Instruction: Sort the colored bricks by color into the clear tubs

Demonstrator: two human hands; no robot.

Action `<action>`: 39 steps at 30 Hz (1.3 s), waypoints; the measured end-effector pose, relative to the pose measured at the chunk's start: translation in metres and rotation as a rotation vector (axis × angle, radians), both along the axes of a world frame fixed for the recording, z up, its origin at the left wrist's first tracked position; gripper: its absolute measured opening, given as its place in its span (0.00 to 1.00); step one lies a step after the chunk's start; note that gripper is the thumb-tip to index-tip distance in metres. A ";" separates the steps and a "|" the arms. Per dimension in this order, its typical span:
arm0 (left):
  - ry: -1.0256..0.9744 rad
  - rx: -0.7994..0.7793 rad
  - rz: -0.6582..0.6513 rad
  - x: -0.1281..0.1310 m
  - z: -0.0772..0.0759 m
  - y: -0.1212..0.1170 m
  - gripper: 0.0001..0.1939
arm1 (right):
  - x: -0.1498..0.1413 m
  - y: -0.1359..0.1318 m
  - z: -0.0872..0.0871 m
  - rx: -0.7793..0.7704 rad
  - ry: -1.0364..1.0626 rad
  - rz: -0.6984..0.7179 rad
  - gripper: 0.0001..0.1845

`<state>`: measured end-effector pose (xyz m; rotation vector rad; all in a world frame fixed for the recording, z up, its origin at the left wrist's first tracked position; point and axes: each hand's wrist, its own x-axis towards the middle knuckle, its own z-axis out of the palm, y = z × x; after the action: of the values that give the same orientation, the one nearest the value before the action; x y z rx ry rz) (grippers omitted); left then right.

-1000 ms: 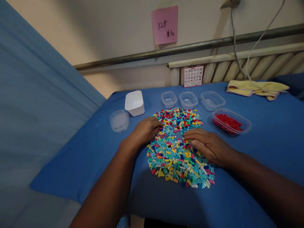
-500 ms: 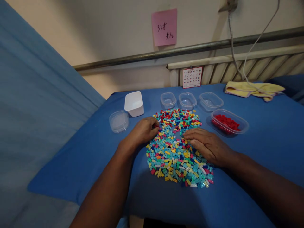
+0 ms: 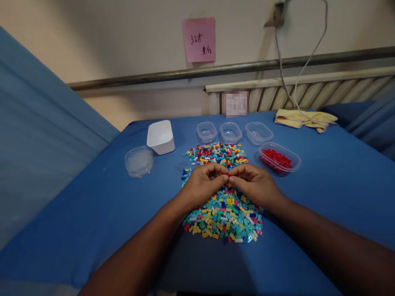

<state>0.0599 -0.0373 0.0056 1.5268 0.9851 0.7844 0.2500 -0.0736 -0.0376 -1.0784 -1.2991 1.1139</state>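
Observation:
Above a spread of small coloured toy bricks (image 3: 222,213), my two hands meet fingertip to fingertip. My left hand (image 3: 202,185) is closed in a pinch of thumb and forefinger on a small red brick (image 3: 227,175). From the other side, my right hand (image 3: 259,185) pinches at the same spot. Fingertips cover most of the red brick, so I cannot tell whether it is one piece or two. To the right of my right hand, a clear plastic tub (image 3: 295,163) holds a heap of red bricks (image 3: 275,158).
Behind the bricks stand three clear tubs, left (image 3: 206,132), middle (image 3: 231,132) and right (image 3: 259,133). A white bin (image 3: 161,137) and a clear lidded-looking container (image 3: 139,161) are at left. A yellow cloth (image 3: 300,118) lies at back right, with a cable (image 3: 280,65) hanging over it.
My hands, apart at either side of the bricks before, have come together in the middle with a red brick between the fingertips. The whole view has shifted, moving the scene leftward.

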 end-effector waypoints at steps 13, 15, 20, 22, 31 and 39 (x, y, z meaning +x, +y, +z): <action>-0.084 -0.027 0.060 -0.005 -0.002 -0.001 0.15 | 0.006 -0.001 -0.003 0.100 -0.087 -0.027 0.09; -0.117 -0.044 0.045 -0.003 -0.002 -0.002 0.15 | 0.006 -0.004 -0.002 0.216 -0.168 -0.017 0.08; -0.188 -0.062 0.094 0.001 -0.004 -0.004 0.16 | 0.007 -0.009 0.009 0.442 -0.345 -0.042 0.06; -0.185 -0.076 0.111 0.002 -0.005 -0.004 0.17 | 0.007 -0.010 0.014 0.494 -0.376 -0.062 0.07; -0.032 0.086 -0.002 0.002 -0.004 -0.012 0.18 | 0.009 -0.009 0.021 0.608 -0.534 -0.113 0.07; 0.179 0.426 0.343 -0.028 -0.001 0.020 0.15 | 0.081 -0.003 0.041 0.576 -0.841 -0.446 0.04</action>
<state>0.0316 -0.0169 0.0047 1.8396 1.2931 1.1722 0.3306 -0.0766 0.0038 -1.3322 -1.7407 -0.1116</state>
